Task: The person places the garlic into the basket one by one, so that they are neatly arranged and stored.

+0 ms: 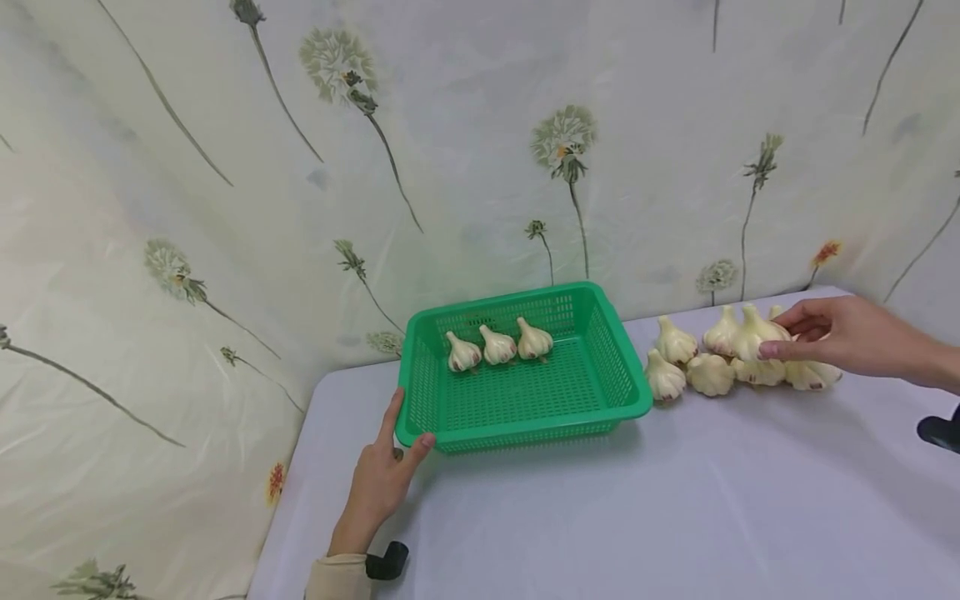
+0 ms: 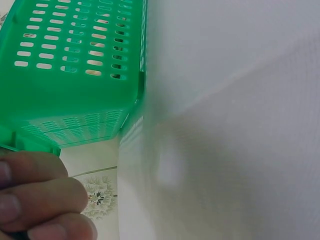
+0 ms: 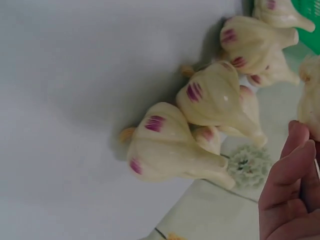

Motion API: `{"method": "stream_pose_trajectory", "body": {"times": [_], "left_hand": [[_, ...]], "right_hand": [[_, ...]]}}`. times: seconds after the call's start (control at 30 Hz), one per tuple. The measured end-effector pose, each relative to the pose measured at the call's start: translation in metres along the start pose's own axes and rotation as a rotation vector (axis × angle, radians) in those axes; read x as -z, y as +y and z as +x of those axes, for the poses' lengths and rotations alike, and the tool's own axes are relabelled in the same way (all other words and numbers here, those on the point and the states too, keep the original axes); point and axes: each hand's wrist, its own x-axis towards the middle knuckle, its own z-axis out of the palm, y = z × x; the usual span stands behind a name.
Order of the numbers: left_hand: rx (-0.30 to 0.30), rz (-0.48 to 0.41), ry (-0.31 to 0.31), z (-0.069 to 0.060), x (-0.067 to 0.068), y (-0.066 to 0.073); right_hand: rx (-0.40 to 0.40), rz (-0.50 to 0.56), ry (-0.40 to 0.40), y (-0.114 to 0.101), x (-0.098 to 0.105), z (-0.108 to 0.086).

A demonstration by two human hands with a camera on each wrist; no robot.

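Note:
A green plastic basket (image 1: 517,439) with slotted walls stands on the table; three garlic bulbs (image 1: 498,345) lie in a row inside, towards its back. At its near left corner my left hand (image 1: 378,479) holds the rim, index finger along the left side and thumb on the front edge. In the left wrist view the other fingers (image 2: 45,197) are curled beside the basket wall (image 2: 75,95). My right hand (image 1: 847,333) pinches a garlic bulb (image 1: 752,333) between thumb and fingers, above a group of several bulbs (image 1: 711,375). The right wrist view shows that held bulb (image 3: 311,100) only partly, at the edge.
The grouped bulbs (image 3: 170,145) lie close together to the right of the basket, some touching. A white cloth (image 1: 600,517) covers the table. Behind it and at the left hangs a curtain (image 1: 465,167) printed with dandelions.

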Motion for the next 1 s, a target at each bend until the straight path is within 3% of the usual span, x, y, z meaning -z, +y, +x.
{"method": "stream_pose_trajectory", "body": {"times": [0.37,0.6,1.0], "left_hand": [[0.001,0.011,0.001,0.001,0.000,-0.001],[0.009,0.013,-0.001,0.001,0.001,-0.002],[0.008,0.015,-0.002,0.001,0.001,-0.001]], "right_hand": [[-0.001,-0.012,0.016,-0.032,0.009,0.028],[0.065,0.036,-0.034,-0.058,0.008,0.047],[0.149,0.012,-0.087,-0.108,-0.004,0.078]]}}
